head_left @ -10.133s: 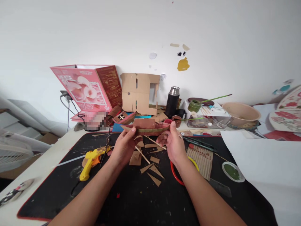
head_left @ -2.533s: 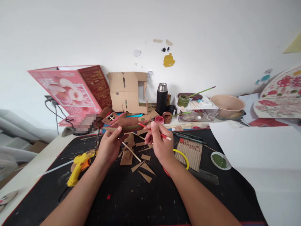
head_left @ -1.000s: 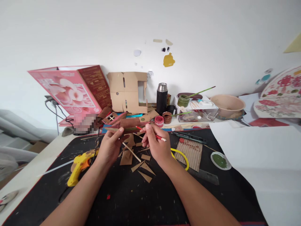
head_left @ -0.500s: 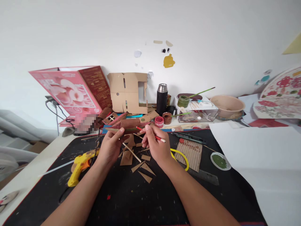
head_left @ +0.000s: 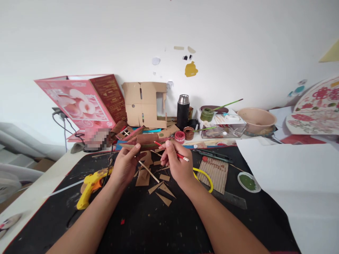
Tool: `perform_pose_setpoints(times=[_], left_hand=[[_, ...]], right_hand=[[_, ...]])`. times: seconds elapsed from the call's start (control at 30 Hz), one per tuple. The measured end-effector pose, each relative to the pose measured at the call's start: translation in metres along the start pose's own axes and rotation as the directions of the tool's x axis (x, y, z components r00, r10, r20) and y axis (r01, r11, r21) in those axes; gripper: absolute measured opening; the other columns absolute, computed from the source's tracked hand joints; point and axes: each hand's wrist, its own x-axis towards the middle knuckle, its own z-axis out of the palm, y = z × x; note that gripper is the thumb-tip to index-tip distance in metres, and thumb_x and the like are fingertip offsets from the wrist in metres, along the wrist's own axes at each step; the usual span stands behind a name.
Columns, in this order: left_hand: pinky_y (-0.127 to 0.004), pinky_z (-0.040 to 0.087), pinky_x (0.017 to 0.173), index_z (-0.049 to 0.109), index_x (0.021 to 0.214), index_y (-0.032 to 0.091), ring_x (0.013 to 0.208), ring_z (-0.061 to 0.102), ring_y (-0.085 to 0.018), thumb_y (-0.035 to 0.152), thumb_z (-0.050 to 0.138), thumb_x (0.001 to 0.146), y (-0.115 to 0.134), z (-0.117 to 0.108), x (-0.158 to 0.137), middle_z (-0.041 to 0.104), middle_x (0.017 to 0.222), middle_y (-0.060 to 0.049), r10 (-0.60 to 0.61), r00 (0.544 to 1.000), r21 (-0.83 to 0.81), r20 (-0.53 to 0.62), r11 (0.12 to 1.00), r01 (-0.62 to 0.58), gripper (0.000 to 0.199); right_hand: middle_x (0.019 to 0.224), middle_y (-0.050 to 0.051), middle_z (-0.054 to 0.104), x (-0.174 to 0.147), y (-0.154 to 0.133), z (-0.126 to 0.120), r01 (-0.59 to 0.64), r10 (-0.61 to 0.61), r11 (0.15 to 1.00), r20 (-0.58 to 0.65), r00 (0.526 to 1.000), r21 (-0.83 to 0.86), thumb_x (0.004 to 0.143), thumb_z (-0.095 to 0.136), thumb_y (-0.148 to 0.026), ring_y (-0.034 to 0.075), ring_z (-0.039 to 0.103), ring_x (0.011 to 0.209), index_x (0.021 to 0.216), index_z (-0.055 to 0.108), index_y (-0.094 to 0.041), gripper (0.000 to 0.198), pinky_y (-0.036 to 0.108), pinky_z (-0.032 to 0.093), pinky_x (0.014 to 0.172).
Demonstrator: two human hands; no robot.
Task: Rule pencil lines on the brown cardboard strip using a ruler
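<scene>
My left hand (head_left: 125, 164) is closed, thumb on top, on a thin pointed piece of brown cardboard (head_left: 124, 145) at the back of the black mat. My right hand (head_left: 180, 164) grips a red pencil (head_left: 182, 157) with a white eraser end; its tip points left, towards my left hand. Between and below the hands lie several cardboard scraps (head_left: 164, 177), some triangular, and a thin wooden stick (head_left: 149, 172). A reddish-brown rolled piece (head_left: 147, 138) lies just behind the hands. My fingers hide part of the cardboard.
A yellow glue gun (head_left: 88, 190) lies left on the mat. To the right are a yellow loop (head_left: 208, 176), corrugated cardboard (head_left: 215, 173), a ruler (head_left: 233, 200), a utility knife (head_left: 212, 154) and a green paint lid (head_left: 249, 182). Behind stand a black flask (head_left: 183, 114) and open paint jars (head_left: 179, 137).
My right hand and the pencil have shifted very slightly to the right. My left hand keeps its hold on the cardboard, and the view has moved a little.
</scene>
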Motion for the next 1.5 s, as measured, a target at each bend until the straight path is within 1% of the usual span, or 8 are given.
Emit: perform_pose_setpoints(times=[0.17,0.33,0.53,0.63,0.8,1.1,1.3,1.5], left_hand=[[-0.031,0.062,0.075,0.077,0.102,0.021,0.100,0.075,-0.025,0.047,0.105,0.066,-0.001,-0.002,0.002,0.080,0.116,-0.007,-0.011,1.000,-0.016,-0.006,1.000,0.011,0.052],[-0.036,0.063,0.080,0.073,0.093,0.022,0.103,0.076,-0.028,0.048,0.104,0.067,-0.002,-0.003,0.002,0.081,0.113,-0.007,-0.015,1.000,-0.031,-0.006,0.999,0.015,0.049],[-0.035,0.062,0.078,0.077,0.103,0.021,0.102,0.076,-0.026,0.049,0.104,0.068,0.000,0.000,-0.002,0.080,0.119,-0.008,-0.039,0.999,-0.031,0.026,0.999,0.040,0.052],[-0.034,0.062,0.079,0.076,0.100,0.021,0.103,0.075,-0.025,0.048,0.104,0.069,0.000,0.000,-0.003,0.080,0.121,-0.007,-0.038,0.999,-0.044,0.023,0.998,0.039,0.050],[-0.035,0.063,0.078,0.070,0.088,0.021,0.098,0.076,-0.024,0.048,0.105,0.067,0.000,-0.001,-0.001,0.080,0.116,-0.006,-0.038,0.999,-0.069,0.005,0.997,0.038,0.049],[-0.034,0.063,0.077,0.072,0.092,0.021,0.093,0.075,-0.022,0.048,0.106,0.065,-0.002,-0.004,0.003,0.079,0.110,-0.005,-0.043,0.999,-0.087,-0.021,0.995,0.041,0.051],[-0.035,0.063,0.076,0.075,0.102,0.021,0.095,0.076,-0.024,0.051,0.104,0.067,0.001,-0.004,0.004,0.081,0.116,-0.008,0.012,1.000,-0.045,-0.016,0.999,-0.013,0.054],[-0.038,0.063,0.080,0.076,0.116,0.021,0.102,0.077,-0.030,0.060,0.097,0.075,0.002,-0.001,0.002,0.080,0.124,-0.012,0.164,0.986,0.094,0.004,0.982,-0.164,0.060]], right_hand=[[0.062,0.000,0.067,0.000,0.001,0.000,0.017,-0.016,1.000,-0.025,1.000,0.012,0.110,0.054,-0.071,0.013,0.067,0.048,0.092,0.076,-0.021,0.058,0.022,0.049,0.046],[0.060,0.000,0.067,0.001,0.002,0.000,-0.004,0.005,1.000,-0.039,0.999,0.013,0.108,0.055,-0.075,0.014,0.067,0.046,0.092,0.075,-0.021,0.060,0.023,0.049,0.045],[0.060,0.000,0.067,0.000,0.001,0.000,-0.007,0.008,1.000,-0.036,0.999,0.010,0.108,0.055,-0.075,0.013,0.066,0.046,0.091,0.076,-0.020,0.061,0.021,0.047,0.044],[0.058,-0.001,0.067,-0.001,-0.001,0.000,0.004,-0.003,1.000,-0.051,0.999,0.016,0.107,0.057,-0.075,0.013,0.065,0.045,0.091,0.075,-0.020,0.061,0.021,0.048,0.043],[0.056,-0.001,0.066,0.000,-0.002,0.001,0.018,-0.016,1.000,-0.082,0.997,0.019,0.106,0.056,-0.077,0.014,0.065,0.044,0.090,0.075,-0.021,0.062,0.023,0.050,0.043],[0.058,-0.001,0.066,0.004,-0.003,-0.002,-0.009,0.020,0.997,-0.165,0.986,0.070,0.103,0.061,-0.079,0.014,0.066,0.045,0.089,0.075,-0.021,0.062,0.023,0.050,0.043],[0.064,-0.002,0.066,0.008,-0.003,-0.004,-0.041,0.068,0.991,-0.210,0.975,0.127,0.099,0.066,-0.080,0.013,0.065,0.045,0.089,0.075,-0.020,0.061,0.022,0.048,0.042],[0.069,-0.002,0.066,0.010,-0.002,-0.004,-0.060,0.084,0.991,-0.214,0.973,0.116,0.097,0.068,-0.080,0.012,0.064,0.046,0.091,0.075,-0.020,0.061,0.021,0.045,0.041]])
